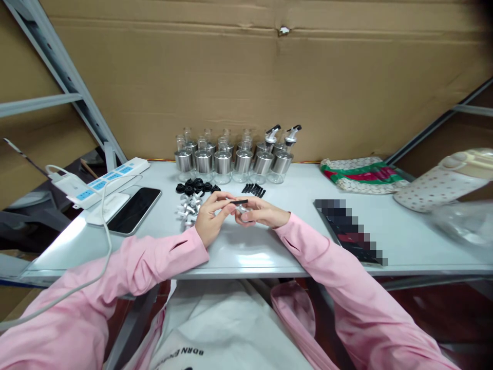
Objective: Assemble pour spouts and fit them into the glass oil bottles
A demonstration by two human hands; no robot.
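Observation:
Over the front middle of the table, my two hands meet. My left hand [212, 218] pinches a small black lever [240, 202], which lies across the top of a silver-grey pourer spout [242, 209]. The spout is in the closed fingers of my right hand [263, 211], which partly hide it. Whether lever and spout are joined I cannot tell. Left of my hands lies a pile of silver-grey spouts [188, 208], with black stopper rings [197, 186] behind it. Several more black levers [254, 190] lie in a row just beyond my fingers.
Several glass bottles with steel sleeves [223, 163] stand at the back; two carry pourers [271, 134]. On the left are a phone [134, 209], a power strip [110, 181] and a cable. Rightward lie a patterned cloth pouch [362, 176], a dark pixelated item [346, 231] and a dotted bottle [435, 182].

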